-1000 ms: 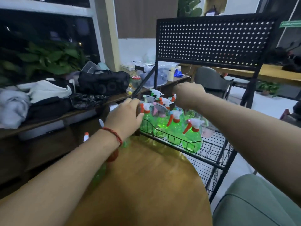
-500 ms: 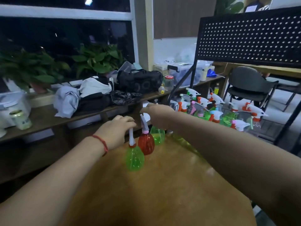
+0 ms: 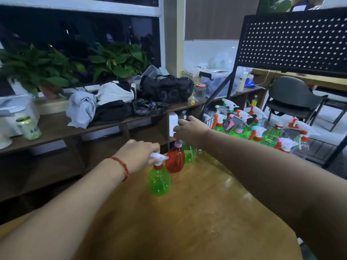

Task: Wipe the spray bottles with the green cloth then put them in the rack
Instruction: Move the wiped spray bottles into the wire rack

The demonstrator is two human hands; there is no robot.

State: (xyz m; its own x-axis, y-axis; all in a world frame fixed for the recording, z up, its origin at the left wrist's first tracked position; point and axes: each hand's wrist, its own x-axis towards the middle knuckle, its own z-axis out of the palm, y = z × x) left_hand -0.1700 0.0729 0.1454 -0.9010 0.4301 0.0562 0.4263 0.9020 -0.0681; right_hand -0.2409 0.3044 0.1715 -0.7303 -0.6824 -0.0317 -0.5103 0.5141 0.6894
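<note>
Three spray bottles stand at the far edge of the round wooden table. My left hand grips the white trigger head of the nearest green bottle. My right hand holds the top of the red bottle with the pink collar. A second green bottle stands just behind the red one, half hidden by my right wrist. The black wire rack to the right holds several green and clear spray bottles. No green cloth is in view.
A long wooden shelf runs behind the table with clothes, a black bag, jars and potted plants. A black pegboard panel rises over the rack. A grey chair stands at the right rear.
The view swung left from the rack to the table's bottles. Both hands left the rack; the left closed on the near green bottle's head, the right on the red bottle's top.
</note>
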